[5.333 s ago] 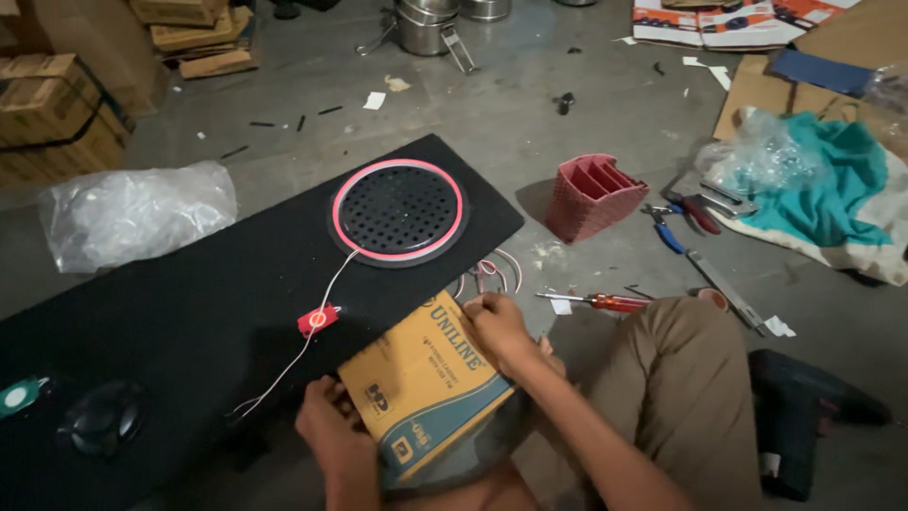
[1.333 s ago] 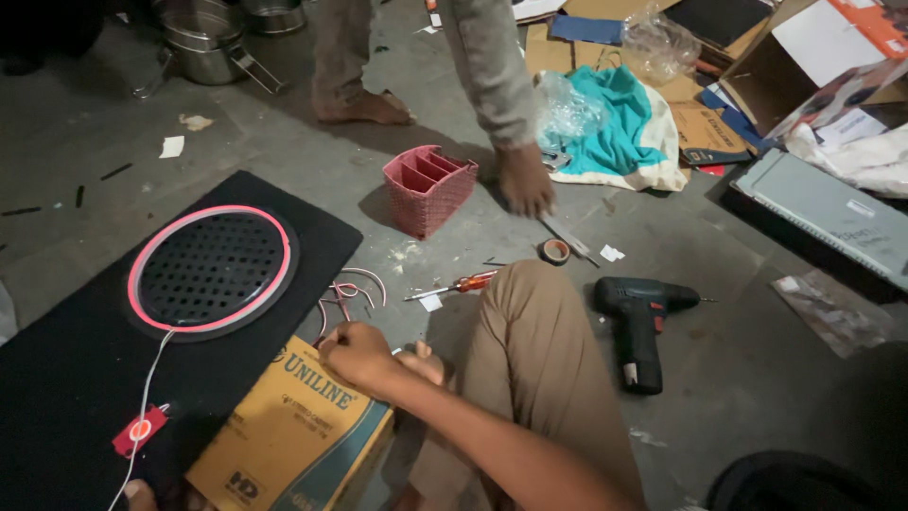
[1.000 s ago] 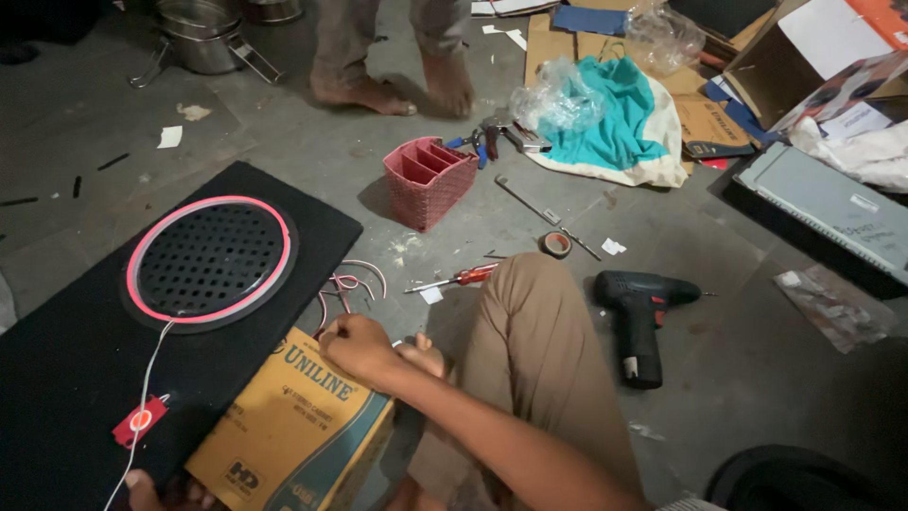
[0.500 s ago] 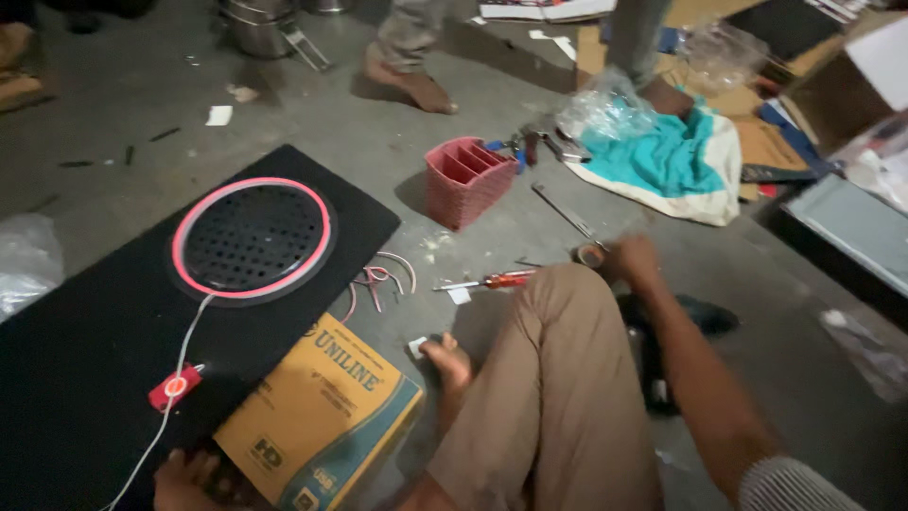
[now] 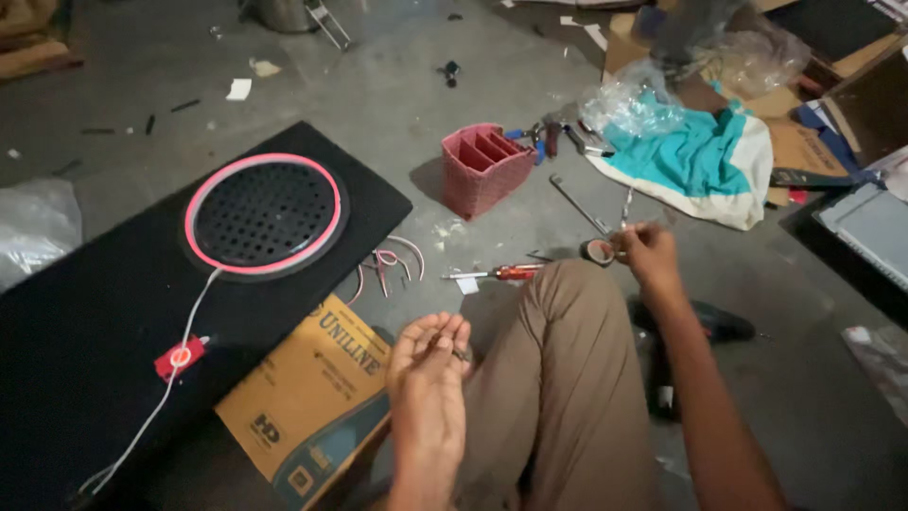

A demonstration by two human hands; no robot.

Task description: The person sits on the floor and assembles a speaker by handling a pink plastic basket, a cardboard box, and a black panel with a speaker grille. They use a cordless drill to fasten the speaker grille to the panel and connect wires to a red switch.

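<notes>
A small dark roll of tape (image 5: 598,252) was held at the fingertips of the right hand (image 5: 646,255), just off the far side of the bent knee in tan trousers (image 5: 567,312) — the fingers were curled and pinched on the roll's edge, and whether it was lifted or resting on the concrete floor (image 5: 397,85) could not be told. The left hand (image 5: 427,364) was seen palm-up on the near side of that knee, fingers drawn loosely together around something small and dark, too small to be identified. The roll lay right of the left hand and farther from the body, so the right hand was plainly the nearer one. A red-handled screwdriver (image 5: 499,273) was lying just beyond the knee, its long axis running left to right. Left of the knee a printed cardboard box (image 5: 312,397) was propped against a black speaker cabinet (image 5: 85,312) with a red-ringed grille (image 5: 264,215). A dark tool right of the knee was mostly hidden by the right forearm.
</notes>
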